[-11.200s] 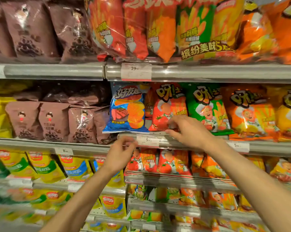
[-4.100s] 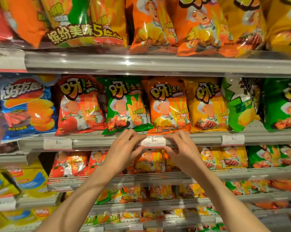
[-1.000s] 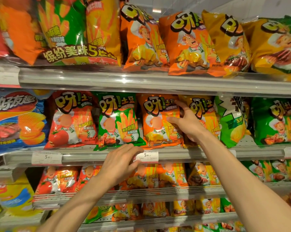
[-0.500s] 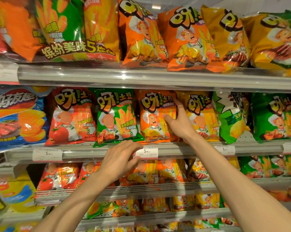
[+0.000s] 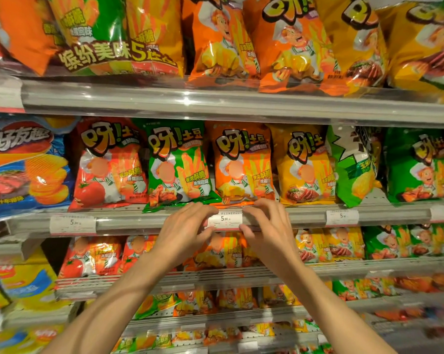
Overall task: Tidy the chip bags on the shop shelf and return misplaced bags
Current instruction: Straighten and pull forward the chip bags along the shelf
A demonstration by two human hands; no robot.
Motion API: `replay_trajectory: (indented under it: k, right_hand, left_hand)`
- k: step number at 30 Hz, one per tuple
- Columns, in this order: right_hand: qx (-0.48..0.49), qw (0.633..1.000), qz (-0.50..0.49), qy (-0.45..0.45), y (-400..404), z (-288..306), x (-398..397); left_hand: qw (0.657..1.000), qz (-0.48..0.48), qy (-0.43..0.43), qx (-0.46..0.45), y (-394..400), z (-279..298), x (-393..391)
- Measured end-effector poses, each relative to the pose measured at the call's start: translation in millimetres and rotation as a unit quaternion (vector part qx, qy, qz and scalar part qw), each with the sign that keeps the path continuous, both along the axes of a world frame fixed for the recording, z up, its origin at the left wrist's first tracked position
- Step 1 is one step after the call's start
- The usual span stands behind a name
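Note:
Chip bags stand in a row on the middle shelf: a blue bag point(image 5: 24, 164), a red bag point(image 5: 108, 164), a green bag point(image 5: 177, 164), an orange bag point(image 5: 242, 162) and a yellow bag point(image 5: 305, 164). A white price tag point(image 5: 224, 220) sits on the grey shelf rail point(image 5: 139, 222) below the orange bag. My left hand point(image 5: 182, 231) touches the tag's left end with its fingertips. My right hand point(image 5: 269, 228) pinches the tag's right end, thumb under and fingers over. Neither hand holds a bag.
A differently printed light-green bag point(image 5: 353, 164) leans among the row, right of the yellow one, with a dark green bag point(image 5: 417, 164) beyond. Large orange and yellow bags fill the shelf above point(image 5: 241, 103). Smaller bags line the lower shelves point(image 5: 215, 277).
My right hand has come down off the orange bag to the right end of the price tag. My left hand stays at the tag's left end.

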State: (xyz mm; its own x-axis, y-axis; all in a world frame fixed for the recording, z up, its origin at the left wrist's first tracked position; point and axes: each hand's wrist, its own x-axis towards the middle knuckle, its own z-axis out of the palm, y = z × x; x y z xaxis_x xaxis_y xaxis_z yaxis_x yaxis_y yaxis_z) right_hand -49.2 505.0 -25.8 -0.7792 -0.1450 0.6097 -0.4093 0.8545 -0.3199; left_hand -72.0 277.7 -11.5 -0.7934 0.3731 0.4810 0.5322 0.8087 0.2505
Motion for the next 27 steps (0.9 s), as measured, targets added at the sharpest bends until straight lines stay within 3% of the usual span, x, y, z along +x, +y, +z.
replay_trajectory:
  k: [7, 12, 15, 20, 27]
  right_hand:
    - [0.051, 0.998, -0.025, 0.001, -4.1, -5.3, 3.0]
    - [-0.004, 0.998, -0.057, -0.015, -11.6, -12.7, 20.1]
    - [-0.039, 0.996, -0.07, -0.036, -14.3, -28.9, 42.7]
    - [-0.024, 0.982, -0.106, -0.153, 5.0, -71.1, 82.7]
    - [-0.14, 0.96, -0.131, -0.204, 49.4, -88.0, 112.1]
  left_hand:
    - [0.999, -0.018, -0.014, 0.035, -0.5, -3.6, 3.3]
    - [0.994, -0.035, 0.049, 0.091, -5.3, -24.2, 14.9]
    - [0.994, -0.026, 0.022, 0.104, -6.2, -31.8, 29.8]
    - [0.99, -0.01, -0.014, 0.137, -4.0, -64.1, 63.4]
    - [0.973, 0.024, -0.107, 0.202, 13.7, -104.8, 103.2]
